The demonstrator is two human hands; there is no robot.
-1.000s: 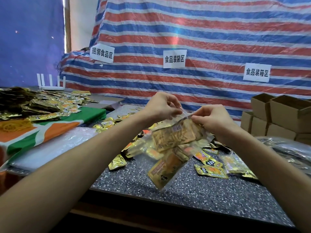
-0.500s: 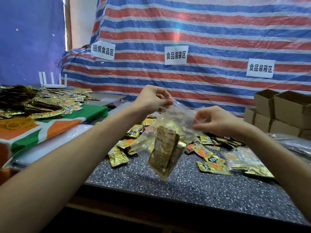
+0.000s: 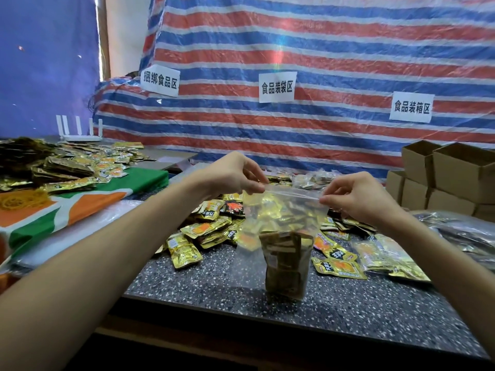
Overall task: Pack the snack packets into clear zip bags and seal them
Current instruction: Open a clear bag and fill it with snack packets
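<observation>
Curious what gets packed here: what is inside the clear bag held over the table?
The clear zip bag holds a bunch of gold-brown snack packets sunk to its bottom. They overlap, so their number is hidden. The left hand and right hand pinch its top corners.

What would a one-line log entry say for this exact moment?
step: sealing | zip bag: held over table | left hand: pinches top left corner | right hand: pinches top right corner | snack packets: inside, at bottom

We saw a clear glossy plastic bag [image 3: 284,210], shiny foil packets [image 3: 184,250], a speckled stone bench [image 3: 348,303], matt cardboard boxes [image 3: 460,170].
</observation>
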